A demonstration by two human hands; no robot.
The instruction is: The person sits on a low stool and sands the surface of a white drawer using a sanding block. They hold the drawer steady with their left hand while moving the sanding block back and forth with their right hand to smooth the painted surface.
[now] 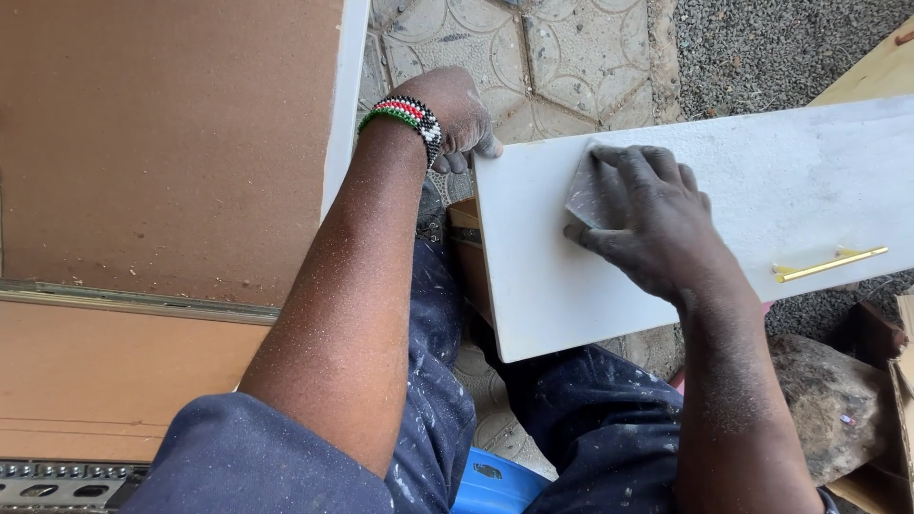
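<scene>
A flat white painted board with a slim brass bar handle screwed near its right end is being propped across the lap, over the dusty blue work trousers. The white board is pinned at its far-left corner by the left hand, grip closed over that edge, a beaded wristband on the wrist. A small folded piece of grey sandpaper is pressed flat to the board face by the right hand, fingers spread on top of it, so it's held by pressure rather than pinched.

What could go wrong, as a guess: the board looks supported only by the knees and one corner hold, so a hard stroke toward the near edge could tip or slide it off the lap. The sandpaper sits close to the left and near edges, and running over them could round the corners or scuff through the paint. The brass handle could be scratched if strokes drift right.

Room-wise, most open surface lies to the right, up to the handle. On the left, things are tight: a large brown fibreboard panel with a white edge stands just beside the left arm. Patterned paving and gravel lie beyond.
</scene>
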